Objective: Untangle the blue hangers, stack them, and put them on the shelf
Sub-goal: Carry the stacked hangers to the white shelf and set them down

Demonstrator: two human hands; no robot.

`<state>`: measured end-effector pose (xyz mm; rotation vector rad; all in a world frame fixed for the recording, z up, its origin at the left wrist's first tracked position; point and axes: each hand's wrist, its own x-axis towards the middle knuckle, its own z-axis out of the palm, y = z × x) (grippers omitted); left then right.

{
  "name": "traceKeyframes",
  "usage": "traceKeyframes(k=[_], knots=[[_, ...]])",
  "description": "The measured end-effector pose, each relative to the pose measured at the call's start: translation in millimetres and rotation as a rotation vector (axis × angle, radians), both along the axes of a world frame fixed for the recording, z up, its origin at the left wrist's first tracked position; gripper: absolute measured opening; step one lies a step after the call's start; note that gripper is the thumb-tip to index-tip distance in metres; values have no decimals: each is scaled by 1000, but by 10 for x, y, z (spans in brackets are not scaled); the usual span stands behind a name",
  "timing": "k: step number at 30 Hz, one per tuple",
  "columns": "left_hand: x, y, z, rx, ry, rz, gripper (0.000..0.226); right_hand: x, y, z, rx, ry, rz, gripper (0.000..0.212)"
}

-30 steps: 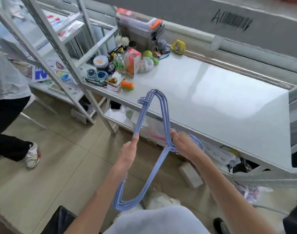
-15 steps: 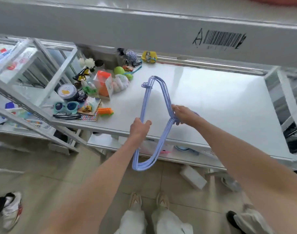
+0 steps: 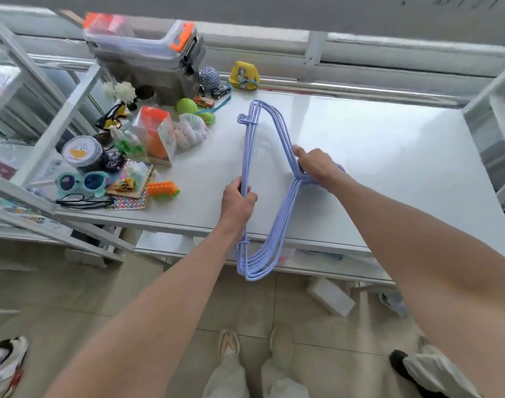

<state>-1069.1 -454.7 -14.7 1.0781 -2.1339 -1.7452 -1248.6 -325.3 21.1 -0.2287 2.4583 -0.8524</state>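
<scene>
The left hand is closed around the straight bars of the stacked blue hangers; the right hand grips their necks. The stack overhangs the white shelf's front edge, toys crowding its left end.

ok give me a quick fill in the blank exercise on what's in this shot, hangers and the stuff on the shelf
1. Both hands grip a stack of thin ____ wire hangers.
2. The left hand holds the stack's long ____ bar.
3. The right hand grips near the ____ end of the stack.
4. The small toy brick block left of the hangers on the white shelf is ____.

Missing words: blue; straight; hook; orange
</scene>
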Motion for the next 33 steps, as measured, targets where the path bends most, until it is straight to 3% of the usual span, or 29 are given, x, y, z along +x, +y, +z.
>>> traceKeyframes(k=[5, 8, 13, 18, 26, 30, 33], knots=[[-220, -32, 15, -64, 15, -67, 36, -181, 17, -110, 9, 49, 23, 50], [-370, -77, 48, -140, -20, -70, 45, -292, 27, -150, -15, 67, -28, 65], [-550, -151, 143, -508, -231, -98, 10, -406, -62, -187, -11, 83, -3, 70], [-631, -59, 166, -694, -363, -155, 11, -481, -94, -293, 20, 132, -2, 69], [-792, -130, 248, -666, -412, -119, 21, -491, -314, -62, 9, 89, 17, 79], [-706, 3, 234, -638, -420, -137, 23, -505, -283, -94, 70, 119, 68, 67], [-643, 58, 185, -734, -423, -186, 26, -520, -221, -144, 103, 146, 132, 50]])
